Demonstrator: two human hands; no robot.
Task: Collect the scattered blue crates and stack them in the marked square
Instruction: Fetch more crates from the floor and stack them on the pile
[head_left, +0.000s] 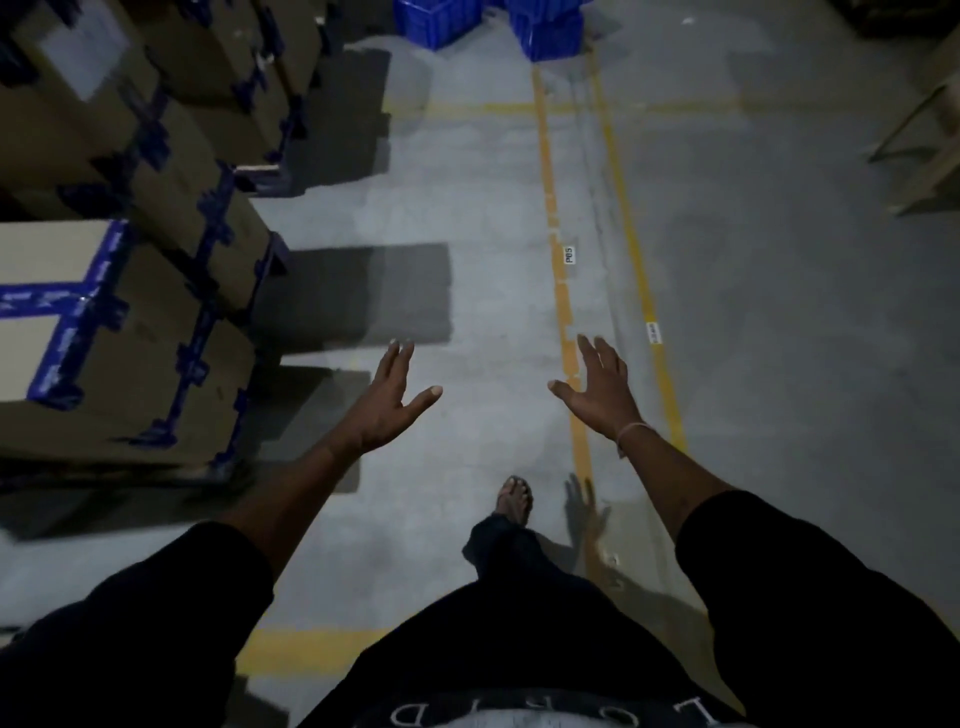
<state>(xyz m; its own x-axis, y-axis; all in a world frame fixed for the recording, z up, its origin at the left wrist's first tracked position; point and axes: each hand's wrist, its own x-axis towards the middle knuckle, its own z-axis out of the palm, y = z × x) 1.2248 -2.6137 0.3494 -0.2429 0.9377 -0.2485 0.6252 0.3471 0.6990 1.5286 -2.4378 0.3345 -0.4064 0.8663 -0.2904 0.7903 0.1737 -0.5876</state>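
Blue crates, two showing: one (434, 21) and a second (550, 28) are sitting on the grey floor (467, 218) at the far top of the view, close beside each other and well apart from both hands. Their upper parts are running off the top edge, so their contents cannot be told.

Cardboard boxes (130, 260), sealed with blue tape, are standing stacked along the left side; every one is closed. The stack is extending past the left edge.

Yellow floor lines: a long one (558, 260) and a parallel one (631, 234) are running from the crates toward the person, with a faint crossing line (467, 109) further off. A small white tag (569, 255) beside the first line is reading "P05"; a second tag (653, 332) is too small to read.

Left hand (392, 400): reaching forward over the floor, fingers straight and spread wide, holding nothing.

Right hand (600, 384): reaching forward likewise, fingers splayed, holding nothing, a thin band (631, 430) circling the wrist.

One bare foot (515, 496) is stepping ahead below the hands. Pale objects (924, 124) at the right edge are too dim and cropped to identify.
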